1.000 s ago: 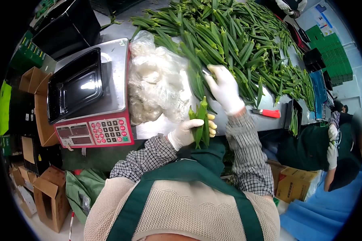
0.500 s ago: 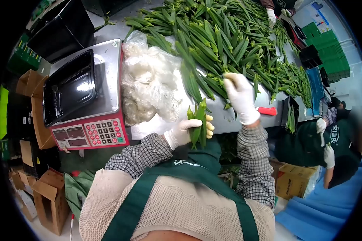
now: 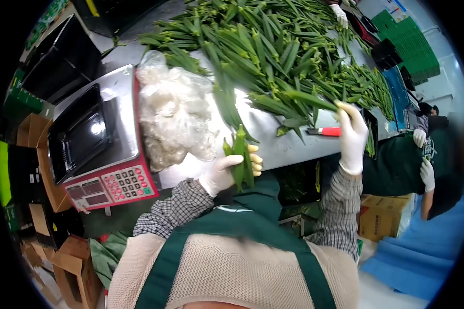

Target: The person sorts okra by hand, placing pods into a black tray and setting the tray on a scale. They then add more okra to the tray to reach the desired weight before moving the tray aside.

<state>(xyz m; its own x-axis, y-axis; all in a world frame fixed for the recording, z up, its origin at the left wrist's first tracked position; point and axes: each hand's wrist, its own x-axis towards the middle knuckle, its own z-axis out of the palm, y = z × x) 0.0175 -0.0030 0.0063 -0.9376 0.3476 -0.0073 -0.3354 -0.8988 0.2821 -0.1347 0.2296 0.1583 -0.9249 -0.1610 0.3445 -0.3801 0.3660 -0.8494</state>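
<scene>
My left hand (image 3: 216, 176), in a white glove, is closed round a small bunch of okra pods (image 3: 239, 160) just off the table's front edge. To the right, my gloved right hand (image 3: 353, 141) pinches one okra pod (image 3: 310, 98) by its end, and the pod points left across the pile. A large okra heap (image 3: 273, 56) covers the back of the metal table (image 3: 281, 149). Below the right hand's pod lies a knife with a red handle (image 3: 329, 132), close to the right hand. Crumpled clear plastic bags (image 3: 172, 110) rest left of the bunch.
On the left stands a red scale (image 3: 123, 183) bearing a black plastic tray (image 3: 82, 134). Behind it is a black crate (image 3: 62, 59). Cardboard boxes (image 3: 75, 268) sit on the floor. A co-worker's gloved hand (image 3: 427, 175) shows at right, another's (image 3: 339, 15) at the far end.
My right hand has moved right, away from the heap, and now has a single okra pod in it. My left hand still holds its bunch. The view has shifted slightly.
</scene>
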